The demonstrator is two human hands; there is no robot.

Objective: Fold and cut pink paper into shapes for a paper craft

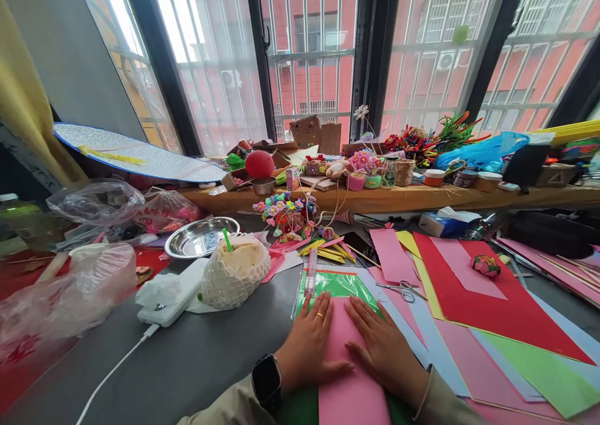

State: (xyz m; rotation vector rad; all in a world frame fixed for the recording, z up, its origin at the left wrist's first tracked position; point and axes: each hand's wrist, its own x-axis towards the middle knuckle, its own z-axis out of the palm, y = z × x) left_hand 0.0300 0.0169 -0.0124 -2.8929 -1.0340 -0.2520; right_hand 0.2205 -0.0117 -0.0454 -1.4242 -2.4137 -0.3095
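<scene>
My left hand (309,342) lies flat on a pink sheet of paper (349,394) at the table's near edge, fingers spread, a ring on one finger and a black watch on the wrist. My right hand (382,344) presses flat on the same pink sheet just to the right. The pink sheet rests on a green sheet (340,285) inside a clear sleeve. A ruler (311,272) stands just beyond my left fingertips.
Scissors (398,289) lie right of the green sheet on pale blue paper. Red (473,312), pink and light green sheets spread to the right. A foam-netted fruit (234,270), a steel bowl (199,237), a white charger (171,303) and plastic bags sit left. Craft flowers crowd the wooden sill (422,197).
</scene>
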